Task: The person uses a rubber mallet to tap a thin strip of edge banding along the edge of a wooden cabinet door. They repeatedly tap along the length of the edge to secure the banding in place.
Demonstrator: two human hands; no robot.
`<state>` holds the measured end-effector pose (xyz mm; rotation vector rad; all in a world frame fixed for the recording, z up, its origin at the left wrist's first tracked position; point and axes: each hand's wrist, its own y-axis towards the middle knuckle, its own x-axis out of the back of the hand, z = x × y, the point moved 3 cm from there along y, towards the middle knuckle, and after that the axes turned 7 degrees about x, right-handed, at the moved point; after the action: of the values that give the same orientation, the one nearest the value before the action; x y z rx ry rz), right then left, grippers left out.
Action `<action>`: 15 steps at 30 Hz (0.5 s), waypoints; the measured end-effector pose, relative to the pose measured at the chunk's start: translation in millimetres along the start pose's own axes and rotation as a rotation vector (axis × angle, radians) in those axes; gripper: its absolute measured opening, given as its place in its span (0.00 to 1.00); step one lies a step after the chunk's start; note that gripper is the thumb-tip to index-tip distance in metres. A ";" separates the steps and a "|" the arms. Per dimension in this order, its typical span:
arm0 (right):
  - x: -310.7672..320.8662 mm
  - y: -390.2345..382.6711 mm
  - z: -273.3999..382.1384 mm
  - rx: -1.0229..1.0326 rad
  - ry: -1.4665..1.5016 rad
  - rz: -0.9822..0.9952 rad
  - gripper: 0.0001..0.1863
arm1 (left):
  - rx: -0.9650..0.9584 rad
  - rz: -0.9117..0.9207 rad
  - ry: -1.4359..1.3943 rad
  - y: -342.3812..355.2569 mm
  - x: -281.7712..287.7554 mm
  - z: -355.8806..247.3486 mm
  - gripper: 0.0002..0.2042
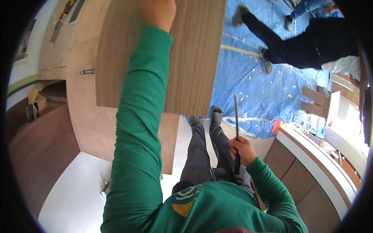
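My left hand [157,13] reaches far forward over a wood-grain panel [194,58]. Its fingers are cut off by the top edge of the picture, so what they do is hidden. Low on the right, near my thigh, my right hand [244,151] is closed round the black handle of a file [236,116]. The file's long, narrow, dark blade points up and forward, apart from the panel. The panel lies flat on a larger, paler board [81,97], its right edge overhanging the blue floor sheet.
A metal hinge [88,72] lies left of the panel, with a cutter knife [62,17] farther off. Blue sheeting [248,93] strewn with scraps covers the floor. Another person [299,44] stands at far right. A white-topped cabinet [311,163] flanks my right side.
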<state>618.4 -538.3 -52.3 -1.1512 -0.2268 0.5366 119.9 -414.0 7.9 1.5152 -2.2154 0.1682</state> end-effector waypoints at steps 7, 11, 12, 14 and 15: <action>81.6 -21.3 -24.9 0.031 -0.134 -0.126 0.09 | -0.458 0.165 0.409 60.1 28.5 55.2 0.31; 98.1 -28.1 -40.3 0.015 -0.112 -0.190 0.10 | -0.748 0.279 0.919 -11.1 2.6 14.1 0.33; 99.6 -28.4 -44.0 0.015 -0.111 -0.191 0.10 | -0.797 0.376 0.807 -52.2 -3.2 4.2 0.33; 99.8 -33.5 -41.4 0.031 -0.108 -0.188 0.10 | -0.943 0.679 0.768 -141.5 -7.4 -21.1 0.34; 94.4 -36.2 -37.5 0.048 -0.111 -0.165 0.10 | -0.899 0.877 0.523 -184.1 8.2 -8.4 0.32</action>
<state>725.7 -530.8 -43.8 -1.0465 -0.3993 0.4575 287.3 -489.8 -8.5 -0.0150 -1.9179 -0.1468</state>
